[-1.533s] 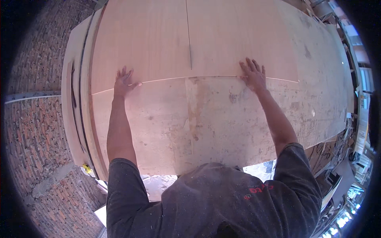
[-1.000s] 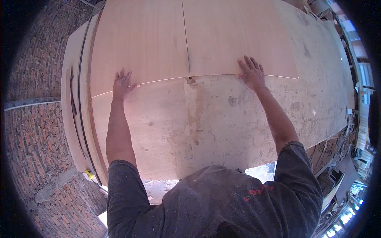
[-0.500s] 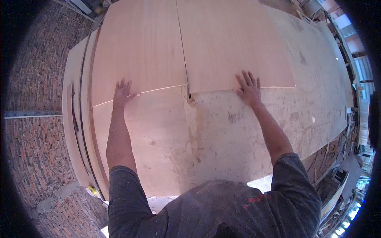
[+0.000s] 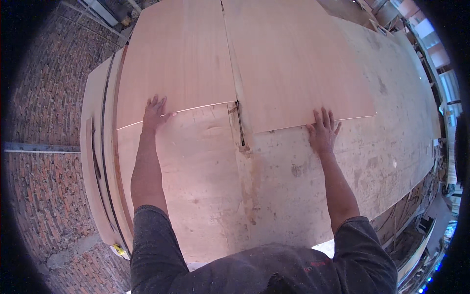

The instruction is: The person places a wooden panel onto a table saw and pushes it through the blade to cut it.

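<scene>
Two thin plywood sheets lie side by side on a big worktable. My left hand (image 4: 155, 114) is open on the near edge of the left sheet (image 4: 176, 59), fingers on its face and thumb stretched out to the right. My right hand (image 4: 323, 133) rests at the near edge of the right sheet (image 4: 298, 73), fingers apart and fingertips on the wood. Between the sheets runs a narrow gap that widens toward me. The right sheet's near edge sits closer to me than the left one's. A dark slot (image 4: 241, 125) in the tabletop shows at the gap's near end.
The stained, scuffed worktable (image 4: 205, 196) spreads toward me and to the right. Along its left side stand long boards (image 4: 100, 112), with a yellow object (image 4: 119, 250) at their near end. Beyond is a brick wall (image 4: 44, 196). Wood scraps (image 4: 406, 235) clutter the lower right.
The right sheet has shifted toward me and to the right, with my right hand at its edge. The gap has widened, uncovering more of the slot. My left hand stays on the left sheet.
</scene>
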A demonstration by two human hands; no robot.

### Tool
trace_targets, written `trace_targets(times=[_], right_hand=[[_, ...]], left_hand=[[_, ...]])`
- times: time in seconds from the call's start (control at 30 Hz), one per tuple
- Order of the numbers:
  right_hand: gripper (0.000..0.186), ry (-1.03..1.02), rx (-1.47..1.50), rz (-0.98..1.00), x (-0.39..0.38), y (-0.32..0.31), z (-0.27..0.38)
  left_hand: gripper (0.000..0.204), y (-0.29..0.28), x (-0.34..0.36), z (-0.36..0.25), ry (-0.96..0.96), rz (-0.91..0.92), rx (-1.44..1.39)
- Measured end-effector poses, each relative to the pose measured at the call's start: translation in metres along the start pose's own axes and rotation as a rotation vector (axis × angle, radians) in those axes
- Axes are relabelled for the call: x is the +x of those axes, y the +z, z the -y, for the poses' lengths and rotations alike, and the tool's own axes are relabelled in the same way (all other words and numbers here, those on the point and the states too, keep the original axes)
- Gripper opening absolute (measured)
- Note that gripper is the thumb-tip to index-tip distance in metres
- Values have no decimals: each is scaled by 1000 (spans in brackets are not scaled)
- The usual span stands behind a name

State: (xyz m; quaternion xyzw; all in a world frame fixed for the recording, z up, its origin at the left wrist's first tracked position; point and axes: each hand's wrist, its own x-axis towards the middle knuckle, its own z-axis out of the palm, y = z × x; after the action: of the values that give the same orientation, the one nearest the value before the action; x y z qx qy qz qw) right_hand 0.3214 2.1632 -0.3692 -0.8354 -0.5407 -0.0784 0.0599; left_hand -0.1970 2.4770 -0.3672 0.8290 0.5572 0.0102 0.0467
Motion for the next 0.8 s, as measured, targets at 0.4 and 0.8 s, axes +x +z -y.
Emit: trace_targets(times=[0.4,0.8], right_hand=[[62,7,41,-8,8,-4,13],[63,-16,89,-19,6,2,10]], left_hand=[[73,-14,-10,27,269,-225,254],[57,-23,3,16,517,-357,333]])
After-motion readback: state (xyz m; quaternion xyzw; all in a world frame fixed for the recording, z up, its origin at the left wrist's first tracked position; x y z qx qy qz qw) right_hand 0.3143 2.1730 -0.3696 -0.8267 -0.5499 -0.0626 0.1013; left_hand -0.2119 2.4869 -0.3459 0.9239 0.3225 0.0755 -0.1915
